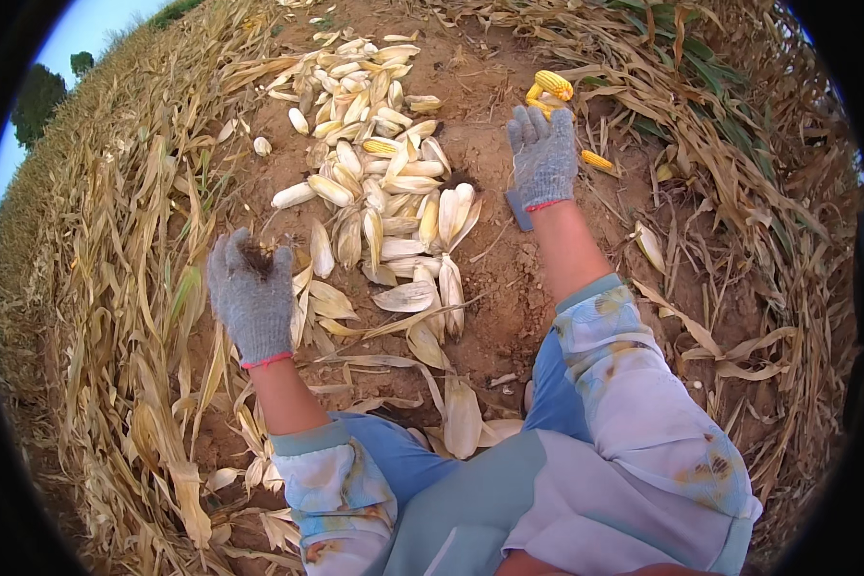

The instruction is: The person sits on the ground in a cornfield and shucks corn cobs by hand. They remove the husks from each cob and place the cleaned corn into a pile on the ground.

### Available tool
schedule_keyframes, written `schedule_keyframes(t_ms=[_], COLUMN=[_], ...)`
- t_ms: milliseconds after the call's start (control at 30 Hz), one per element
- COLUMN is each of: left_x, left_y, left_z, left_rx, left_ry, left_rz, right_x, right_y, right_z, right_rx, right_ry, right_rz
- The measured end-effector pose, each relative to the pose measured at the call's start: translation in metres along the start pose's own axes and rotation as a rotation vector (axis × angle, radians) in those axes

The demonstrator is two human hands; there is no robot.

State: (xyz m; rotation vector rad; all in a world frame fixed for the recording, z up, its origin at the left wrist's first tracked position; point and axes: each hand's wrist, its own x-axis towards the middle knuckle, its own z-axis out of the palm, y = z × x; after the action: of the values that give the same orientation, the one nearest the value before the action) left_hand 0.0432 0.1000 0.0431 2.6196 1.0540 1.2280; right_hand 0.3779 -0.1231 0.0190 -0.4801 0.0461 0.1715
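My left hand [252,302], in a grey knitted glove with a red cuff edge, is curled around a tuft of dark brown corn silk [261,261]. It is raised left of a pile of corn ears in pale dry husks [385,180]. My right hand [545,155], gloved the same way, reaches forward with its back to me and its fingers extended. Just beyond its fingertips lie bare yellow corn ears [553,85]. A flat blue-grey object [518,210] shows beside its wrist. My right palm and thumb are hidden, so whether it grips anything is unclear.
One bare yellow ear [596,160] lies right of my right hand, and a husked ear [649,247] is farther right. Dry cornstalks and leaves bank up on the left [137,288] and right [734,129]. Loose husks [463,417] lie on reddish soil between my legs.
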Motion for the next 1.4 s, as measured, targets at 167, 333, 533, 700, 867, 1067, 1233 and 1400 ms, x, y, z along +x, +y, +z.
schedule_keyframes(t_ms=[167, 333, 533, 700, 867, 1067, 1233, 1400], left_x=[0.004, 0.004, -0.002, -0.002, -0.011, -0.009, -0.001, -0.001], left_y=[0.010, 0.033, 0.042, 0.059, 0.052, 0.038, 0.034, 0.032], left_z=[0.000, 0.006, 0.007, 0.001, 0.006, 0.016, 0.020, 0.021], left_rx=[-0.039, -0.091, -0.159, -0.190, -0.225, -0.236, -0.179, -0.210], left_ry=[-0.110, -0.219, -0.254, -0.320, -0.336, -0.380, -0.427, -0.447], left_rz=[-0.034, -0.126, -0.111, -0.085, -0.059, -0.059, -0.048, -0.022], right_x=[-0.025, -0.044, -0.044, -0.058, -0.071, -0.063, -0.076, -0.090], right_y=[0.041, 0.107, 0.195, 0.242, 0.259, 0.285, 0.299, 0.301], right_z=[-0.034, -0.090, -0.247, -0.359, -0.320, -0.311, -0.306, -0.308], right_rx=[-0.470, -0.968, -1.138, -1.530, -1.848, -1.988, -2.205, -2.285], right_ry=[-0.175, -0.270, -0.034, -0.107, -0.305, -0.142, -0.248, -0.308], right_rz=[0.430, 0.743, 0.957, 0.515, 0.321, 0.520, 0.660, 0.733])
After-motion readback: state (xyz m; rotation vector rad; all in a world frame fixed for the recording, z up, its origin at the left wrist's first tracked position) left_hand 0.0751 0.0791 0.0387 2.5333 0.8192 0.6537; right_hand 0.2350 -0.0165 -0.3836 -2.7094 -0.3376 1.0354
